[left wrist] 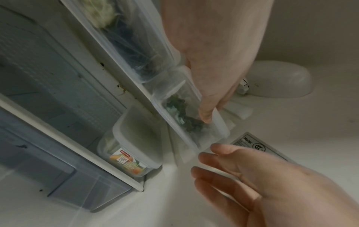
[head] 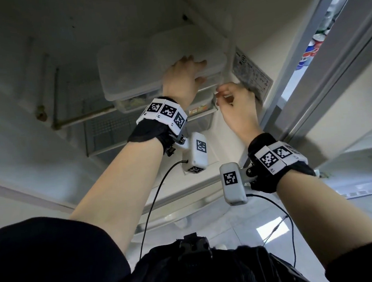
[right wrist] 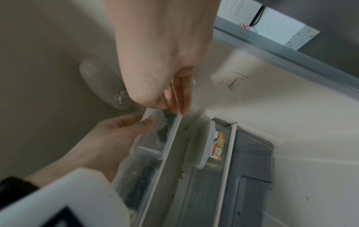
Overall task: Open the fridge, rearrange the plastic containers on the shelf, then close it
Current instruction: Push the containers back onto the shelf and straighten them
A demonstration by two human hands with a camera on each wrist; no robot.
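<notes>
The fridge stands open. On its upper shelf [right wrist: 168, 151] a small clear plastic container of greens [left wrist: 180, 110] [right wrist: 155, 138] [head: 214, 59] sits at the right end, beside a longer container [left wrist: 132, 46] [head: 130, 78] with dark leaves. My left hand [head: 184, 78] [left wrist: 213, 61] [right wrist: 108, 138] grips the small container, fingers over its lid and thumb on its front wall. My right hand [head: 233, 100] [left wrist: 252, 176] [right wrist: 165, 53] hovers at that container's right corner with loosely bent fingers that hold nothing. A third container [left wrist: 126, 161] [right wrist: 215, 147] with an orange label stands on the shelf below.
A grey crisper drawer [left wrist: 58, 169] [right wrist: 252, 169] lies under the lower shelf. The thermostat housing [left wrist: 277, 79] and a rating sticker [head: 251, 76] sit on the right inner wall, close to my hands. The open door [head: 309, 73] is at right, drink cans [head: 312, 49] beyond it.
</notes>
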